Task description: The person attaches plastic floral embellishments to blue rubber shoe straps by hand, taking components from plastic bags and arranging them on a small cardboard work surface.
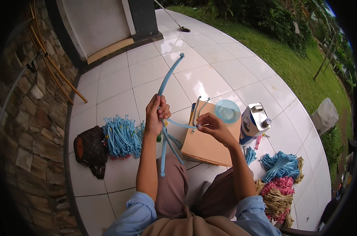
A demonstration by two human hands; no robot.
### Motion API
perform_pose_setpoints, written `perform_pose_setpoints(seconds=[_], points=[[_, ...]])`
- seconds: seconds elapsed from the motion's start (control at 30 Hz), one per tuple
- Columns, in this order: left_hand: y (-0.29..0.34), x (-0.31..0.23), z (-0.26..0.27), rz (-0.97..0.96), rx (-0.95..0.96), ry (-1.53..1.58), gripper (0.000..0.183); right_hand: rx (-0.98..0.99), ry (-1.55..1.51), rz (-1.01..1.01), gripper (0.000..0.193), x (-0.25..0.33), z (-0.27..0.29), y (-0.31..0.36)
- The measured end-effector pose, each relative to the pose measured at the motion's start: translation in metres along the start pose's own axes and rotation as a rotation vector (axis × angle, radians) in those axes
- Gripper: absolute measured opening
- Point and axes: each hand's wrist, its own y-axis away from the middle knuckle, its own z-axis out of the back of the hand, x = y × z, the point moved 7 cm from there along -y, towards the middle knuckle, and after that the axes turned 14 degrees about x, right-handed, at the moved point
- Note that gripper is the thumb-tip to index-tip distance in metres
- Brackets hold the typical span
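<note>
Raised in front of me, my left hand [157,113] is closed around several light-blue, tube-like strips [170,76] with knotted ends. One strip sticks up above the fist, and others [164,157] hang below it. Another strip [180,125] runs across to my right hand [213,126], whose thumb and index finger pinch its end. Beneath the right hand is a cardboard box [210,147] with a flat top. A few short strips [202,107] lie on it near my fingers, beside a translucent blue bowl [227,111].
A rectangular metal can [254,122] stands right of the box. Bundles of blue strips [280,166], pink strips [280,185] and beige strips [276,198] lie at the right. More blue strips [121,137] and a dark bag [90,146] sit left, near a stone wall [33,137].
</note>
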Motion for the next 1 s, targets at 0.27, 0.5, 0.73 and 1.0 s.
perform_pose_setpoints(seconds=[0.27, 0.5, 0.73, 1.0], points=[[0.023, 0.069, -0.022, 0.284, 0.196, -0.166, 0.023, -0.414, -0.328, 0.346, 0.059, 0.027, 0.043, 0.025], [0.026, 0.084, -0.027, 0.338, 0.216, -0.291, 0.024, -0.566, -0.219, 0.388, 0.033, 0.030, 0.062, 0.045], [0.026, 0.086, -0.028, 0.337, 0.179, -0.387, 0.027, -0.612, -0.235, 0.414, 0.029, 0.023, 0.064, 0.050], [0.025, 0.090, -0.031, 0.342, 0.208, -0.281, 0.027, -0.604, -0.298, 0.408, 0.041, 0.022, 0.062, 0.048]])
